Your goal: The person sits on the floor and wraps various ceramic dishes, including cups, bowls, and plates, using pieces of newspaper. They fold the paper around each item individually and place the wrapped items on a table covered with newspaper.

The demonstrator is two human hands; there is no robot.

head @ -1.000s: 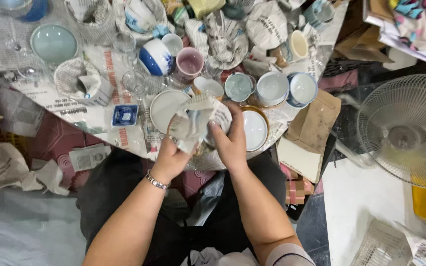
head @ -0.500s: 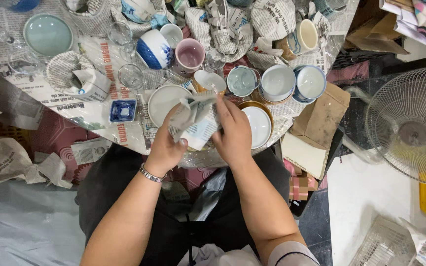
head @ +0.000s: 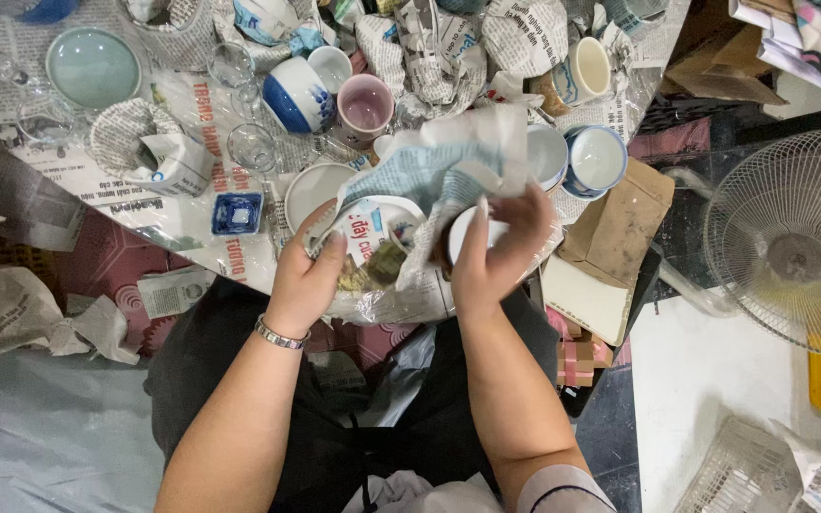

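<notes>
Centre of frame: left hand [head: 308, 275] and right hand [head: 496, 252] both clamp newspaper [head: 429, 176] around a bowl [head: 377, 228] — loose paper could let it slip.

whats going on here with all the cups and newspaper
A person seated at a cluttered table holds a white dish in a sheet of newspaper. The left hand grips the dish's near edge; the right hand pulls the paper over it. Cups, bowls and wrapped bundles crowd the table.

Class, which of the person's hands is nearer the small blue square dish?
Left. The left hand sits just right of the blue square dish; the right hand is farther right, beyond the newspaper.
</notes>
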